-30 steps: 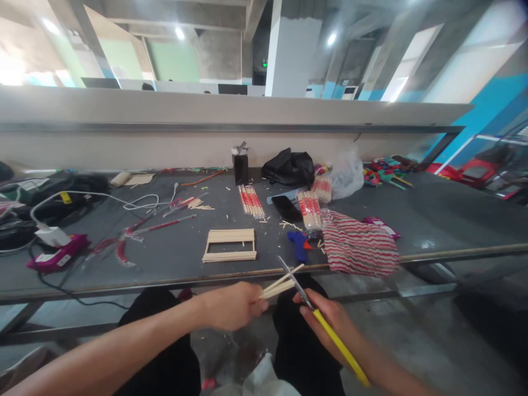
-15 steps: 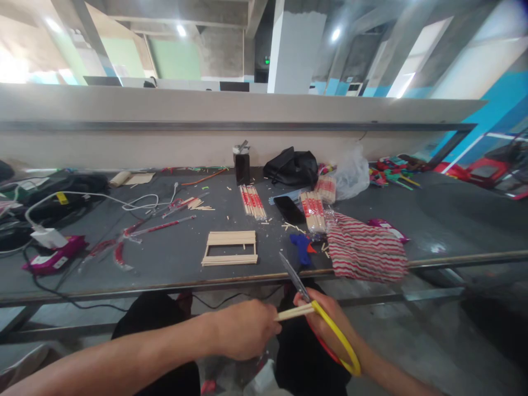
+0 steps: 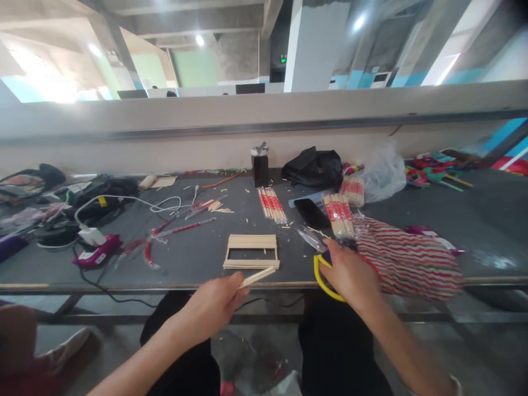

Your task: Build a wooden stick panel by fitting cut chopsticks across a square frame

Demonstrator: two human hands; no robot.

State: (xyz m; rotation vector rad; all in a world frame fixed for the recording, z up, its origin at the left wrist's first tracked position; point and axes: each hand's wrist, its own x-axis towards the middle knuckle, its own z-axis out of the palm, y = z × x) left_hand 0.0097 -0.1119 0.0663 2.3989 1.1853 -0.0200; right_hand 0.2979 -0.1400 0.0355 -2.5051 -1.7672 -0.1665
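Note:
My left hand [image 3: 216, 303] is closed on a few pale wooden sticks [image 3: 259, 276], which point right near the table's front edge. Just beyond their tips lies a rectangular frame of sticks [image 3: 251, 264] with an open middle and one short piece in it. My right hand [image 3: 350, 272] is over the front of the table, on scissors with a yellow and red handle [image 3: 324, 283]. The scissor blades [image 3: 310, 240] are apart and point to the back left. Something dark blue is partly hidden under my right hand.
Packs of sticks [image 3: 272, 205], a phone [image 3: 311, 213] and a striped cloth [image 3: 406, 256] lie on the table [image 3: 198, 250]. Behind them are a black bag [image 3: 313, 166] and a clear plastic bag [image 3: 383, 170]. Cables and a purple pack [image 3: 99, 252] are at left.
My right hand has moved forward onto the table with the scissors. My left hand has moved left and up with the sticks, away from the scissors. The view has shifted.

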